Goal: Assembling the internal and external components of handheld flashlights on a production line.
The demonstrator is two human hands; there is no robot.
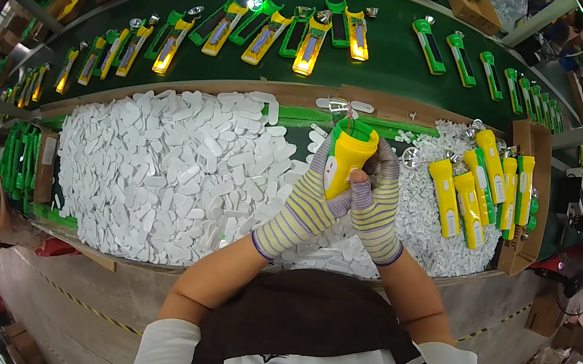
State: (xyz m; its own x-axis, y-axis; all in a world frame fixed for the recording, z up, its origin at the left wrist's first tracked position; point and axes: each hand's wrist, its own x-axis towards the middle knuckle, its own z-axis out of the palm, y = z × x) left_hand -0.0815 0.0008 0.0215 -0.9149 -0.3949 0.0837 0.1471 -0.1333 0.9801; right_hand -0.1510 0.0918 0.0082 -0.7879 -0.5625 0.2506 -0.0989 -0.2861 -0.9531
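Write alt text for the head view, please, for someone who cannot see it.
A left hand and right hand in striped gloves hold a yellow-and-green flashlight casing; heaps of white pieces lie on either side. Beyond, flashlights, some lit, line a green surface.

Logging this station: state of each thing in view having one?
Held torch: gripped, mouth open
Reflector: outside the torch's mouth
Left hand: gloved, gripping the torch
Right hand: gloved, gripping the torch
Belt: can't tell if moving
Belt torches: several opened and lit
Torches at right: lying down, clustered
White ovals: loose, heaped
Carton: open

Lettering, labels, numbers — none legible.
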